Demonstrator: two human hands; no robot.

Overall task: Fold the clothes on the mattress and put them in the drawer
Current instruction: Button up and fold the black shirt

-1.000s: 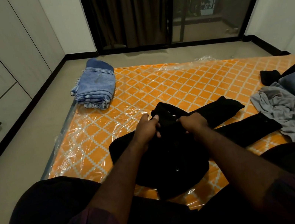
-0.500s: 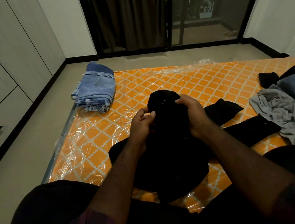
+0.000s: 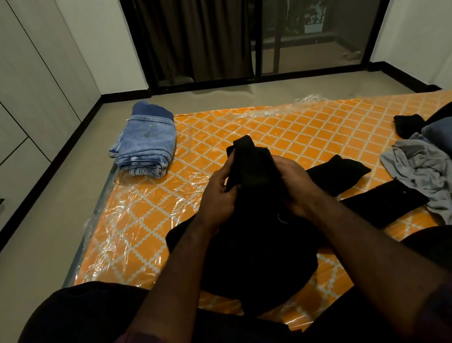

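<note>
Gripping a bunched part of the black garment (image 3: 248,161) above the near edge of the mattress (image 3: 288,137), the left hand (image 3: 217,199) pinches the cloth with curled fingers (image 3: 218,180) while the right hand (image 3: 294,186) wraps round it from the other side. The rest lies crumpled below, with long ends trailing toward the right edge. In this dim light the seams barely show, so the fold may come out skewed. Lifting could also drag the nearby grey garment (image 3: 429,176) along.
</note>
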